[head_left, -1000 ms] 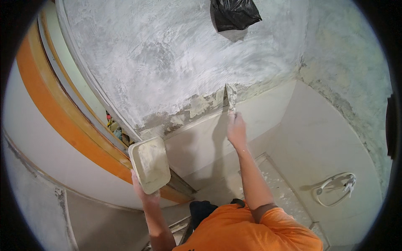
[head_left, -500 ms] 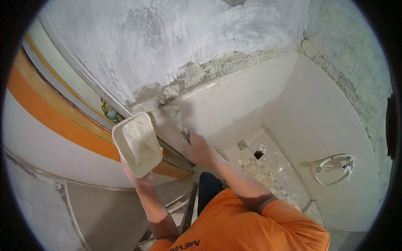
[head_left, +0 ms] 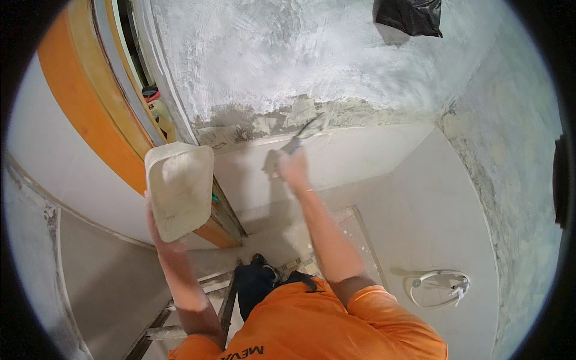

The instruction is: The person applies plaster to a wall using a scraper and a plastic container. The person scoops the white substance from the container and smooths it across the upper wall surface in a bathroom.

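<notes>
— What is the right hand (head_left: 294, 168) doing?

— Its fingers are closed around the handle of a trowel (head_left: 306, 133), whose thin blade points up and to the right. The blade tip lies at the rough grey band of fresh plaster (head_left: 282, 117), where the plastered wall meets the pale tiles (head_left: 360, 156) below. It is blurred, so I cannot tell whether it touches the plaster.

— And the left hand (head_left: 165, 240)?

— It is raised, with the fingers gripping the lower end of a whitish, plaster-smeared rectangular container (head_left: 179, 189). The container is held upright at about the same height as the trowel, well to its left, and in front of the orange door frame (head_left: 90, 120).

— What surrounds them?

— Above the grey band, the wall (head_left: 288, 54) is coated in pale, swirled plaster. A black bag (head_left: 409, 15) hangs high on it, to the right. The right-hand wall (head_left: 504, 168) is mottled grey-green. Below lies the tiled floor (head_left: 414, 228), with a white hose coil (head_left: 441, 288) on it near the right side. The person's orange shirt (head_left: 324, 327) fills the bottom edge, and a metal ladder (head_left: 186, 306) shows beneath the left forearm.
</notes>
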Motion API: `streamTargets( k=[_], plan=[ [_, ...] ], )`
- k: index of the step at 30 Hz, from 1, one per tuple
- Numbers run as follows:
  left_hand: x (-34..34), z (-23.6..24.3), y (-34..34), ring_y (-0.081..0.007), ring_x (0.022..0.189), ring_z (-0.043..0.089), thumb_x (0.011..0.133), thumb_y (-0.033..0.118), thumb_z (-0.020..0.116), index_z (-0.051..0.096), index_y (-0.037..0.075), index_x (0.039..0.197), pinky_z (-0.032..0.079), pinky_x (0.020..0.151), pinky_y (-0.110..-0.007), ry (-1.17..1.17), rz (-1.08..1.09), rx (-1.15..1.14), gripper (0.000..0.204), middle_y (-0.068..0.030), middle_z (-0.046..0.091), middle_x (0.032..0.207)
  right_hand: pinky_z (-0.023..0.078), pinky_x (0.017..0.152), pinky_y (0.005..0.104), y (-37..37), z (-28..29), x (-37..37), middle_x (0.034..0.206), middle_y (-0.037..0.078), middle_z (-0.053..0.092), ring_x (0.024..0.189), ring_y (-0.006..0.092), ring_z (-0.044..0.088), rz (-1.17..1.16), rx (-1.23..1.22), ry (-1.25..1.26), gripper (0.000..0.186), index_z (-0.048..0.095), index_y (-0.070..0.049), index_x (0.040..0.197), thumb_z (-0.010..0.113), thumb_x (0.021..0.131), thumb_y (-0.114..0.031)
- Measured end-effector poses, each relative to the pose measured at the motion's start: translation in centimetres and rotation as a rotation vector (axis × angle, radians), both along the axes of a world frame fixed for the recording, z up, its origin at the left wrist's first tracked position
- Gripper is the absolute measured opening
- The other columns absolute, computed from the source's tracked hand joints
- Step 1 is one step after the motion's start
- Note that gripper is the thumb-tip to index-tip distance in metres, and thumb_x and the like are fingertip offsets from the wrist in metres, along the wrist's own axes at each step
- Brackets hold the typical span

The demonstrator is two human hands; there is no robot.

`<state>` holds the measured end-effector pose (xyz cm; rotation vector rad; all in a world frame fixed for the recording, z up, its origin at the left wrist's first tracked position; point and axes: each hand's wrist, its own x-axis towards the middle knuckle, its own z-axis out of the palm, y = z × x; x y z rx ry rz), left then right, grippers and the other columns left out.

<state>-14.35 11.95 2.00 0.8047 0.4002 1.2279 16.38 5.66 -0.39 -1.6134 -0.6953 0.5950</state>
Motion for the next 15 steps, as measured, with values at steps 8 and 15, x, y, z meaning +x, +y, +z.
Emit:
streamTargets(
  k=[8,15],
  plan=[
    [-4.5,1.1,1.4,-0.0198,0.114,0.063,0.101,0.019,0.061,0.051,0.001,0.144,0.054,0.096,-0.035,0.48,0.352,0.175,0.047,-0.0098,0.06,0.134,0.043,0.1,0.0511,-1.2,-2.9,-13.5,0.105,0.033,0.059,0.111,0.0517,0.055,0.326,-0.16,-0.229,0.055,0.04,0.011,0.131,0.061,0.089,-0.018],
    [-1.8,-0.7,1.2,-0.025,0.118,0.063,0.102,0.025,0.06,0.046,0.002,0.147,0.057,0.095,-0.039,0.114,0.031,0.148,0.053,-0.0126,0.058,0.138,0.052,0.074,0.0448,-9.4,-1.1,-4.7,0.095,0.021,0.064,0.082,0.0334,0.065,-0.055,-0.081,-0.026,0.047,0.048,0.008,0.126,0.06,0.091,-0.02]
  ],
)
